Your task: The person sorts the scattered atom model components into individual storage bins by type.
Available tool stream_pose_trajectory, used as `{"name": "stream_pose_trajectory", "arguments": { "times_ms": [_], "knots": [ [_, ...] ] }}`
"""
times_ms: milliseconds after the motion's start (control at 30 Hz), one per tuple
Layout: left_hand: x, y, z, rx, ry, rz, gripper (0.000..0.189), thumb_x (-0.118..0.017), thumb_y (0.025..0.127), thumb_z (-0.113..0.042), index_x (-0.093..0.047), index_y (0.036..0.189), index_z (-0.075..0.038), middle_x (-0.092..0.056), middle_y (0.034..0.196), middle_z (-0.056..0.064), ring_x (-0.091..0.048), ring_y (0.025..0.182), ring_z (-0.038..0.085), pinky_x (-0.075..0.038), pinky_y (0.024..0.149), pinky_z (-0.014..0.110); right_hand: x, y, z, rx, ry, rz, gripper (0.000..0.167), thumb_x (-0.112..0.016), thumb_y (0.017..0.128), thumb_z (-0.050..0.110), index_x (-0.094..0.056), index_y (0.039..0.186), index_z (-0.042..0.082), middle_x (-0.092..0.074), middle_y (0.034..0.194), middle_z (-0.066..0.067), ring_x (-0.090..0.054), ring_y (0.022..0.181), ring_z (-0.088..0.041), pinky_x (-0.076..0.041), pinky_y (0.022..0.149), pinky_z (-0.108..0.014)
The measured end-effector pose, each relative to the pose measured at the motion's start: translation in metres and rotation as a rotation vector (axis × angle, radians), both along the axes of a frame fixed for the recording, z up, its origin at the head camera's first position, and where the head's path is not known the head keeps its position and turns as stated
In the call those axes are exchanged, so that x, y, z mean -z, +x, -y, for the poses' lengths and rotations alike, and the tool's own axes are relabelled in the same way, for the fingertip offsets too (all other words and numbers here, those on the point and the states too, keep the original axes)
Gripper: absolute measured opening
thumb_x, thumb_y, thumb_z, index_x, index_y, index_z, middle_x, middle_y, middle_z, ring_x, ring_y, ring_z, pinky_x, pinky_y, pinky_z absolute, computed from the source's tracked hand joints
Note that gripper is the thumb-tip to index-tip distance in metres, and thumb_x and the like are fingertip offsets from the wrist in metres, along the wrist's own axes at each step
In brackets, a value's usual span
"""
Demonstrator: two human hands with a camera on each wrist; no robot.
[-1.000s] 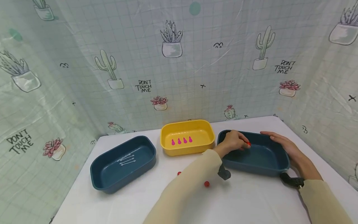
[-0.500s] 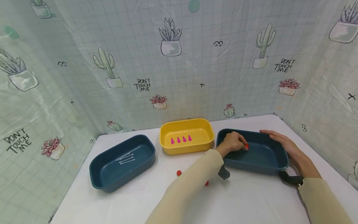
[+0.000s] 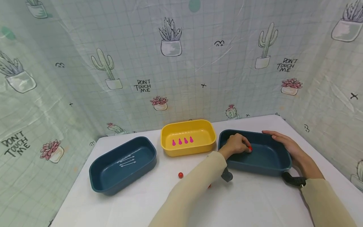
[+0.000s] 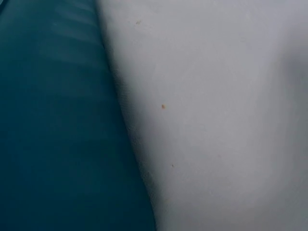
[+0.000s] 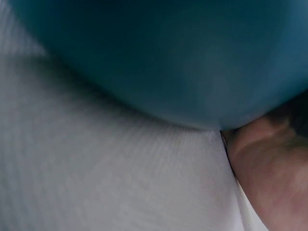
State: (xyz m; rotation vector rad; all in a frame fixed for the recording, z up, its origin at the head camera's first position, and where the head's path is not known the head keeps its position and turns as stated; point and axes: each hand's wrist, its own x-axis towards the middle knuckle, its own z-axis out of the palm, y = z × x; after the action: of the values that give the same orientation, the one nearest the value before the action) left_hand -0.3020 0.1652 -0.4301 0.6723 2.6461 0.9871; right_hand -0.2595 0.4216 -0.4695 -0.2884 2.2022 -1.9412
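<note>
One red ball is pinched in the fingertips of the left hand, inside the right blue bin; I cannot tell whether it meets the bottom. Letting go only once it rests there should keep it from rolling. The right hand, fingers fairly straight, touches the bin's far right corner, useful for steadying. Nearer and left, a second ball lies on the table, a third ball mostly behind the sleeve.

Left grip lower, red ball lower
</note>
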Motion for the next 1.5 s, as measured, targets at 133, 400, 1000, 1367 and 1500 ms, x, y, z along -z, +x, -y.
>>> {"name": "stream_pose_trajectory", "arguments": {
  "times_ms": [133,400,1000,1367,1500],
  "knots": [
    [0.0,-0.001,-0.001,0.007,-0.015,-0.004,0.01,-0.085,0.087,-0.021,-0.082,0.094,-0.016,-0.073,0.099,-0.004,-0.052,0.081,0.01,-0.044,0.068,0.02,-0.001,0.0,0.0,0.003,0.01,-0.002,0.051,-0.034,0.114,0.031,-0.033,0.162,0.013,-0.056,0.135,0.033,-0.059,0.118,0.01,-0.056,0.089,-0.021],
    [0.001,-0.001,0.0,0.019,-0.019,-0.018,0.012,-0.084,0.087,-0.023,-0.082,0.097,-0.017,-0.074,0.106,-0.004,-0.052,0.08,0.008,-0.045,0.067,0.019,-0.001,0.001,0.0,0.03,0.074,-0.003,0.053,-0.034,0.114,0.036,-0.032,0.163,0.015,-0.048,0.137,0.034,-0.052,0.118,0.016,-0.051,0.09,-0.014],
    [-0.007,-0.003,0.007,0.09,0.006,-0.028,0.014,-0.083,0.087,-0.019,-0.082,0.101,-0.018,-0.077,0.093,-0.009,-0.055,0.078,0.003,-0.044,0.068,0.015,-0.003,0.0,0.002,0.021,-0.013,0.029,0.049,-0.036,0.114,0.031,-0.037,0.161,0.018,-0.057,0.131,0.035,-0.059,0.115,0.011,-0.057,0.087,-0.021],
    [-0.027,0.003,0.019,0.136,0.175,0.064,0.016,-0.078,0.092,-0.016,-0.079,0.107,-0.012,-0.073,0.083,-0.006,-0.061,0.071,0.006,-0.051,0.064,0.014,-0.002,0.001,0.001,0.031,0.033,0.008,0.053,-0.035,0.114,0.034,-0.032,0.162,0.014,-0.056,0.13,0.037,-0.056,0.115,0.016,-0.052,0.088,-0.013],
    [-0.033,0.003,0.03,0.141,0.284,0.122,0.018,-0.077,0.093,-0.015,-0.079,0.11,-0.008,-0.076,0.089,-0.002,-0.07,0.082,0.018,-0.059,0.068,0.02,-0.001,0.0,0.002,0.019,0.058,-0.022,0.053,-0.032,0.114,0.033,-0.031,0.162,0.012,-0.055,0.133,0.036,-0.056,0.116,0.014,-0.052,0.088,-0.014]
  ]
}}
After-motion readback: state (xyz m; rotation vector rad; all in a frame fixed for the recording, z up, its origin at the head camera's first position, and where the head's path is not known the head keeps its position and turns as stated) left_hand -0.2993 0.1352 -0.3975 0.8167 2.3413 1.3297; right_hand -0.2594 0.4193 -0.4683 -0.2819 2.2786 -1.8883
